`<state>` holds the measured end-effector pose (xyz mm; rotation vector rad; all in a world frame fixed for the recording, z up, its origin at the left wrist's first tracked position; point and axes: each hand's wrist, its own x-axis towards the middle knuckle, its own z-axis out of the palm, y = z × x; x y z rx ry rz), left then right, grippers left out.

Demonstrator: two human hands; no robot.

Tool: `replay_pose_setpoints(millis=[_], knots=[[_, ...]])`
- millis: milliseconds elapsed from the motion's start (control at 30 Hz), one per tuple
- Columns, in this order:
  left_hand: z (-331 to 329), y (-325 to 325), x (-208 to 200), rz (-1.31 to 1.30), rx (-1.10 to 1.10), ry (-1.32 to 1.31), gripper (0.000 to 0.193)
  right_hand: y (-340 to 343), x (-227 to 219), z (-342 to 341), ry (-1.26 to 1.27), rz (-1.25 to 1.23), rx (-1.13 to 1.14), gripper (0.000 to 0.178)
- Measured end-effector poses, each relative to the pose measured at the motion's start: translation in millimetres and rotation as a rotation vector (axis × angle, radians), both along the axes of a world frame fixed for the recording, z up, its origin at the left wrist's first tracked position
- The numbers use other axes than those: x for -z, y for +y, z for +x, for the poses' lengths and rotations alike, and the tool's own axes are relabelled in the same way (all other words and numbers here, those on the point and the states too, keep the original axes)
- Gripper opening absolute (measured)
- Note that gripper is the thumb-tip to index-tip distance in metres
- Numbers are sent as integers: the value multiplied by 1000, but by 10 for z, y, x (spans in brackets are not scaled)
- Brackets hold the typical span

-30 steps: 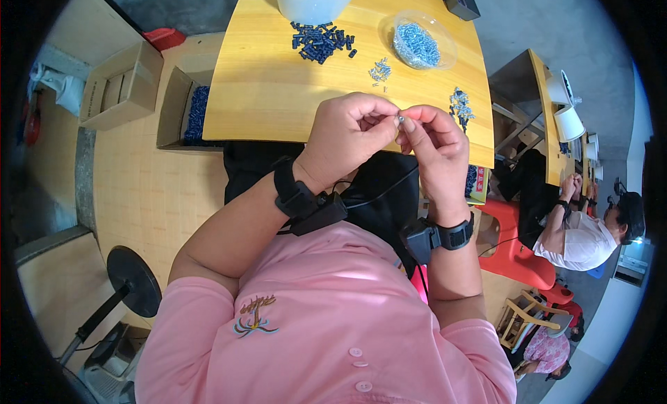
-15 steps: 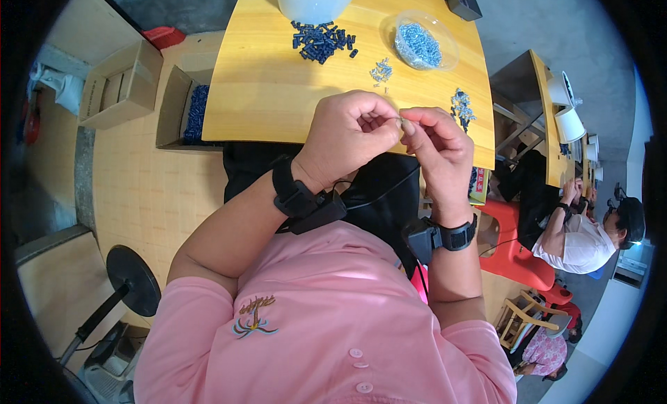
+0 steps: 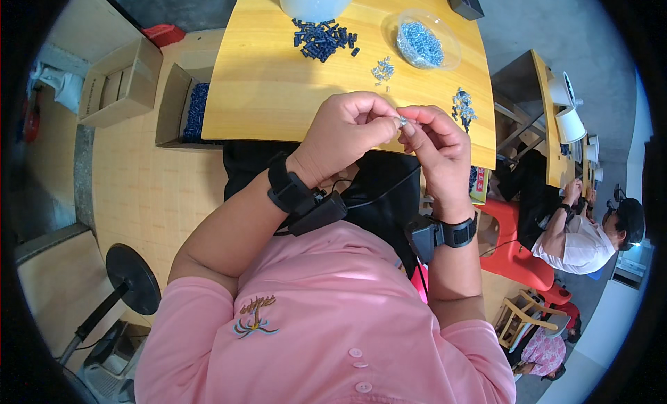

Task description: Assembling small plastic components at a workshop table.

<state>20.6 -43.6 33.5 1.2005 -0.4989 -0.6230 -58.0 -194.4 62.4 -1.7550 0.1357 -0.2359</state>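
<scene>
My left hand and my right hand meet fingertip to fingertip over the near edge of the wooden table. Pinched between them is a small silvery metal piece, largely covered by the fingers. Beyond the hands lies a little heap of small silver parts. A pile of short black cylindrical pieces sits farther off to the left. The clear plastic bowl holds many silvery parts. Near the table's right edge is a heap of mixed silver and dark pieces.
A white tub and a black tray stand at the table's far side. Left of the table is a cardboard box with dark blue pieces inside. At right, a person works at another table beside a red stool.
The fingertips have shifted slightly, and more of the silvery piece shows between them. My left wrist has moved a little to the left. The heaps look unchanged.
</scene>
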Motion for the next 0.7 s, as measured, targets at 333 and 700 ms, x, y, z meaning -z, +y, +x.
replay_pose_setpoints(millis=[333,700], knots=[[2,-23,85,51,12,23,11,9,10,-16,88,32,62,9],[-54,-95,88,-76,-132,-73,19,23,1,-4,117,26,97,8]])
